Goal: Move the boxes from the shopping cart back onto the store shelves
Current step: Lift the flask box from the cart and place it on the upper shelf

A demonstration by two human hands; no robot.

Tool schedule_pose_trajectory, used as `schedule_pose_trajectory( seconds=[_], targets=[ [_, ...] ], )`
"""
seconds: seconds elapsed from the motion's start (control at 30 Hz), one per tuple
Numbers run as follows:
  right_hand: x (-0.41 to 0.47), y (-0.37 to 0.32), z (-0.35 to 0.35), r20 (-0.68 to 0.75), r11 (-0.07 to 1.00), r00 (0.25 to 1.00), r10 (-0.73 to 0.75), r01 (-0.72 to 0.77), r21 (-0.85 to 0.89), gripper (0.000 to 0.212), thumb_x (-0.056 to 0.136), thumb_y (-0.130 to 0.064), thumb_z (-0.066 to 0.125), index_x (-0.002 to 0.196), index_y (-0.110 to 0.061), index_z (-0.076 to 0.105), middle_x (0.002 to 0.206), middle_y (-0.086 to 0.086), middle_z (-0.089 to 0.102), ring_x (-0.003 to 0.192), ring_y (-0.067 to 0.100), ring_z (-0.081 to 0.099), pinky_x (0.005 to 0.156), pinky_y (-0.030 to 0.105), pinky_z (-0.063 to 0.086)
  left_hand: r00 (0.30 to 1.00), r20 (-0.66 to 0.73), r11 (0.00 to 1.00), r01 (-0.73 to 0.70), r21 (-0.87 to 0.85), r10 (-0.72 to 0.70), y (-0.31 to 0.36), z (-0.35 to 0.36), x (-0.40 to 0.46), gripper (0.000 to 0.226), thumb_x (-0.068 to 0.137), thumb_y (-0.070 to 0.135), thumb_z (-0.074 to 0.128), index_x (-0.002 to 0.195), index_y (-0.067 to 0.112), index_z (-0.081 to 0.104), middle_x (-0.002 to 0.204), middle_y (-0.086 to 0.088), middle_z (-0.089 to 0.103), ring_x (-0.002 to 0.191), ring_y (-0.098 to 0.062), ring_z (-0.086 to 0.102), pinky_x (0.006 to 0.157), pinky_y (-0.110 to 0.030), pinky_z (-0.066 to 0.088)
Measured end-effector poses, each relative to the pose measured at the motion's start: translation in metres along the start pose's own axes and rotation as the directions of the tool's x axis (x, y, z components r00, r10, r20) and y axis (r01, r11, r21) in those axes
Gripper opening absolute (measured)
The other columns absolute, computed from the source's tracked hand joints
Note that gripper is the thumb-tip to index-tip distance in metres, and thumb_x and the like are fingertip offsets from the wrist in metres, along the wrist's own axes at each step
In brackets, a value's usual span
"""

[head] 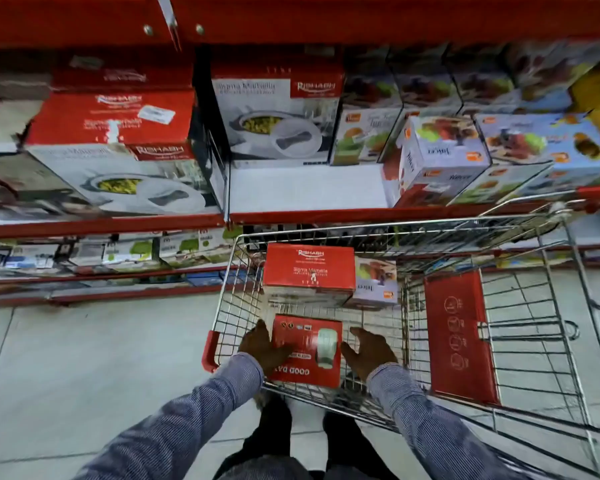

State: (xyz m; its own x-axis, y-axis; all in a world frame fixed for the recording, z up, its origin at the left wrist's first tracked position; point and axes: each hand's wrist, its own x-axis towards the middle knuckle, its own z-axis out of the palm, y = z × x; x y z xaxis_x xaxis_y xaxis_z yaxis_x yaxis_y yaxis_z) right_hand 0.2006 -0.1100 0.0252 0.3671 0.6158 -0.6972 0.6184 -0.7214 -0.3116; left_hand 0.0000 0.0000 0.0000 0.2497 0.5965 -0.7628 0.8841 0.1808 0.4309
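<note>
Lying flat in the wire shopping cart [413,233], the glossy red cardboard box [305,351] was flanked by spread fingers [355,332]; left hand [262,348] touching, right hand [368,353] beside.

Red box [307,351], blue striped sleeves [201,407]

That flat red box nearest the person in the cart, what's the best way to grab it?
Probably by its two short sides, coming from above with one hand on each. The red box lies flat on the cart floor, too wide for one hand. The left hand already rests on its left edge; the right hand is open beside its right edge, apparently not yet touching.
</note>
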Motion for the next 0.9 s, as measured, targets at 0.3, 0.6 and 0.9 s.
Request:
schedule_pose_trajectory(
  seconds=[0.3,0.6,0.9],
  targets=[
    [0.010,0.010,0.018,0.221,0.630,0.952,0.210,-0.304,0.715,0.031,0.071,-0.039,0.069,0.078,-0.009,0.075,0.072,0.006,0.074,0.064,0.020,0.069,0.061,0.025,0.057,0.972,0.222,0.830,0.183,-0.527,-0.074,-0.009,0.007,0.003,0.073,0.046,0.044,0.085,0.111,0.012,0.069,0.101,-0.010,0.078,0.087,-0.026,0.074,0.089,-0.043,0.058],
    [-0.052,-0.031,-0.084,-0.201,0.636,0.974,-0.107,0.223,0.739,0.028,0.075,-0.038,0.065,0.083,-0.013,0.077,0.085,0.010,0.077,0.086,0.030,0.072,0.083,0.049,0.057,0.985,-0.124,0.694,-0.173,-0.699,0.120,0.060,-0.071,-0.097,0.041,0.053,0.048,0.074,0.088,0.028,0.074,0.083,0.003,0.078,0.085,-0.022,0.069,0.079,-0.038,0.050],
    [-0.123,-0.092,-0.195,-0.561,0.414,0.741,-0.369,0.671,0.615,0.039,0.078,-0.015,0.070,0.117,-0.013,0.065,0.077,-0.020,0.076,0.080,0.004,0.073,0.065,0.018,0.057,0.724,-0.556,0.540,-0.683,-0.492,0.409,0.124,-0.164,-0.184,0.053,0.061,0.045,0.073,0.107,0.016,0.075,0.096,-0.004,0.080,0.090,-0.026,0.075,0.077,-0.040,0.061]
  ],
)
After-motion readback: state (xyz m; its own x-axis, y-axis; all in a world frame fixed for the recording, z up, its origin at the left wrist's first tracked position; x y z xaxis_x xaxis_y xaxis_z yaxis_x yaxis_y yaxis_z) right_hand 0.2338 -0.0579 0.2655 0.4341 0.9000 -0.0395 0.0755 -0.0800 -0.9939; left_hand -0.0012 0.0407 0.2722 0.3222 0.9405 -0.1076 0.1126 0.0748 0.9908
